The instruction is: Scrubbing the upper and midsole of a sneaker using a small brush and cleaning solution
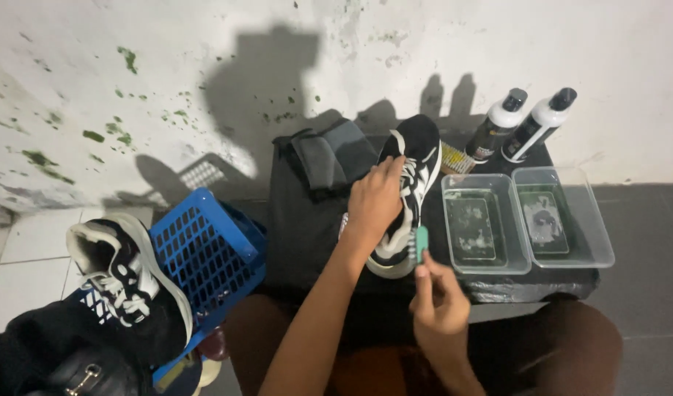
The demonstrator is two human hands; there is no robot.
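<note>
One black-and-white sneaker (pixel 406 198) lies mid-scrub on the black-covered counter (pixel 307 227), right hand (pixel 440 308) with grip clamped on a teal brush (pixel 421 245) at its heel, left hand (pixel 375 199) closed over its laces, while its mate (pixel 124 275) waits on the blue basket (pixel 204 249).

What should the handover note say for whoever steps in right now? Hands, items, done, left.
Left hand: steadies the black-and-white sneaker on the black-covered table.
Right hand: holds a small green brush against the sneaker's heel end.
Two clear tubs and two bottles stand to the right; folded dark cloth behind.
Second sneaker sits on the blue basket.
Done: cannot tell how much is cleaned.
Left: probably the remainder of this sneaker and the second one.
</note>
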